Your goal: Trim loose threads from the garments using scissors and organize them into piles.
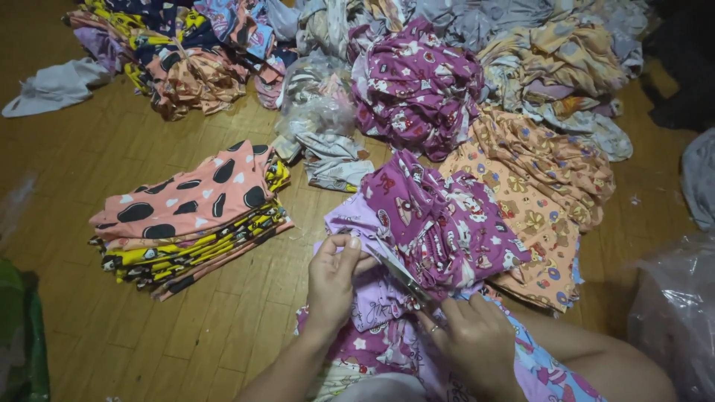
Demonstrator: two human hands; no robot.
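My left hand (pixel 333 281) pinches the lilac edge of a purple printed garment (pixel 439 216) that lies across my lap. My right hand (pixel 471 336) grips small metal scissors (pixel 400 274), whose blades point up and left at the cloth right beside my left fingers. The purple garment drapes over a flat orange printed garment (pixel 536 201) on the wooden floor (pixel 112 149). More lilac and purple cloth (pixel 372 342) is bunched under both hands.
A neat stack of folded clothes (pixel 190 219), pink with black spots on top, sits left of me. Loose heaps of printed garments (pixel 417 82) fill the back. A clear plastic bag (pixel 316 100) lies among them, another bag (pixel 674 313) at right.
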